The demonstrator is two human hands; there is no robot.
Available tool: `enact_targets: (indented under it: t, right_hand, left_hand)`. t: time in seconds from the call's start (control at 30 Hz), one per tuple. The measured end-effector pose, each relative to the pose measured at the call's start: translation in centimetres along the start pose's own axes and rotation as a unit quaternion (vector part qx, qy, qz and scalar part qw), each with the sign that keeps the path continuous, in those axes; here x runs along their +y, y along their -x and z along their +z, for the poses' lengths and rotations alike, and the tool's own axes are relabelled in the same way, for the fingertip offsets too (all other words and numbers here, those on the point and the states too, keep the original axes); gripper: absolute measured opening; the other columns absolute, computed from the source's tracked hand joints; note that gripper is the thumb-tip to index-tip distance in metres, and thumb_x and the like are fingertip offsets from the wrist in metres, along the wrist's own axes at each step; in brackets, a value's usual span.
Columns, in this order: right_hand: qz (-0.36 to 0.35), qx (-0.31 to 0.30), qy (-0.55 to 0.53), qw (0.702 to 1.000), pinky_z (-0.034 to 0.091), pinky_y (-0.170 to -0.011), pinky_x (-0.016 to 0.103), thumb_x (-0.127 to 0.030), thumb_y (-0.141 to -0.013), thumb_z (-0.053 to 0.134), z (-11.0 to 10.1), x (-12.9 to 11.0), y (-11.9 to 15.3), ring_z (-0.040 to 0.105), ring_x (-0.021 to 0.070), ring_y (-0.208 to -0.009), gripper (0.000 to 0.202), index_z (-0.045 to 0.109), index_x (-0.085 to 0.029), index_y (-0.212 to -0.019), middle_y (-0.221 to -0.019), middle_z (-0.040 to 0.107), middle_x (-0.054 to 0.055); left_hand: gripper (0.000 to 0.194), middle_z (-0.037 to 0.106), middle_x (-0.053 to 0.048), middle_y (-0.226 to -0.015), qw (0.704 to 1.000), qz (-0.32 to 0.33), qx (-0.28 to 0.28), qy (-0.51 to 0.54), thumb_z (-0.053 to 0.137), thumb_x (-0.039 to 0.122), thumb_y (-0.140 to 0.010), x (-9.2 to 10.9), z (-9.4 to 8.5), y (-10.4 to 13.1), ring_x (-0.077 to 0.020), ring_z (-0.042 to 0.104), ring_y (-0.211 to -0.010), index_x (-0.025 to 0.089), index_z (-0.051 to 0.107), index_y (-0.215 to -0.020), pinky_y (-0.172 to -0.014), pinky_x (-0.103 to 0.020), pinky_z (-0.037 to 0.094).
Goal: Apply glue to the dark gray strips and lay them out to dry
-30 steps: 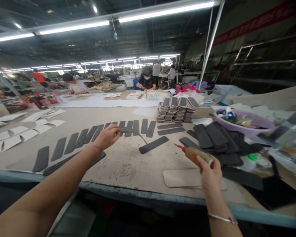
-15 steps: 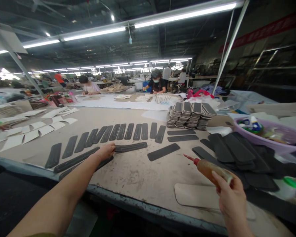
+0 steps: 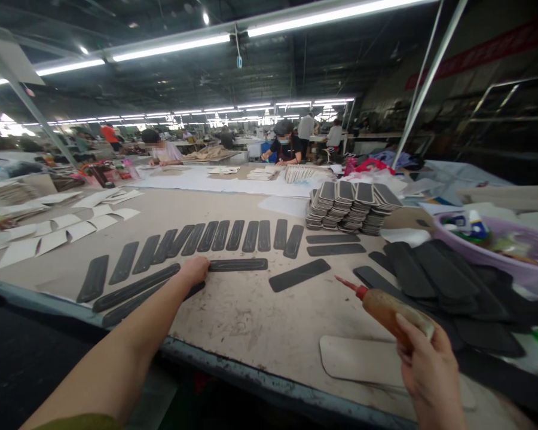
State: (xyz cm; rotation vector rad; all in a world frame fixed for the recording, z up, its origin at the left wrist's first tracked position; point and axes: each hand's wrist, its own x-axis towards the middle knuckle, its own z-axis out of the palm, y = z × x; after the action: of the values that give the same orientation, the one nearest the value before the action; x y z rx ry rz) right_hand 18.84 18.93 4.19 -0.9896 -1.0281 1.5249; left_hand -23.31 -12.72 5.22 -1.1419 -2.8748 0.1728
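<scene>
My left hand (image 3: 197,270) is closed on the left end of a long black strip (image 3: 240,264) with a glossy line around its border. Its fingertips are partly hidden. In my right hand (image 3: 425,358) is an amber squeeze bottle (image 3: 388,310) with a red nozzle, tilted so the tip points left above the table. A plain black strip (image 3: 299,275) lies between the two hands. Behind my left hand stands a row of black strips (image 3: 235,235) with similar glossy lines. Two more long strips (image 3: 137,288) lie under and beside my left forearm.
Stacks of dark, pale-edged pieces (image 3: 347,206) stand at the back right. Loose black pieces (image 3: 434,275) are heaped beside a purple basin (image 3: 497,251). Pale pieces (image 3: 363,358) lie near the front edge, white pieces (image 3: 67,230) at the left. People work across the table.
The strip at my left hand has turned slightly, its right end now lower and the strip more level. My right hand still holds the bottle; the view has shifted a little.
</scene>
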Motion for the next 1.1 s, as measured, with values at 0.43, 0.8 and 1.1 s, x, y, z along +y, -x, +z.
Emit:
enact_targets:
  t: [0.43,0.8,1.1]
  right_hand:
    - [0.034,-0.053,-0.084,0.995,0.018,-0.029,0.011,-0.033,-0.057,0.081,0.3,-0.7,1.0,0.031,0.0013,-0.04,0.043,0.057,-0.021,-0.09,-0.074,0.055,-0.006]
    - [0.04,-0.059,-0.103,0.992,0.019,-0.032,0.012,-0.034,-0.058,0.08,-0.4,-1.6,1.3,0.033,0.0022,-0.042,0.045,0.056,-0.022,-0.094,-0.077,0.057,-0.005]
    - [0.025,-0.108,-0.018,0.994,0.022,-0.036,0.015,-0.041,-0.063,0.075,0.3,-0.1,3.1,0.034,0.0042,-0.045,0.049,0.053,-0.024,-0.103,-0.077,0.054,-0.005]
  left_hand:
    - [0.027,0.062,-0.01,-0.094,0.975,0.097,0.098,0.171,0.047,0.033,-0.085,18.2,1.3,1.9,-0.0193,0.058,-0.092,0.015,0.065,-0.091,-0.085,-0.029,0.044]
    - [0.025,0.061,-0.01,-0.084,0.975,0.185,0.043,0.119,0.042,0.017,-0.084,22.5,0.2,2.4,-0.0194,0.058,-0.085,0.014,0.065,-0.074,-0.081,-0.031,0.044]
    - [0.028,0.063,-0.009,-0.097,0.942,0.25,0.116,0.191,0.039,0.022,-0.09,24.6,2.1,10.3,-0.0186,0.057,-0.09,0.015,0.066,-0.093,-0.087,-0.033,0.047]
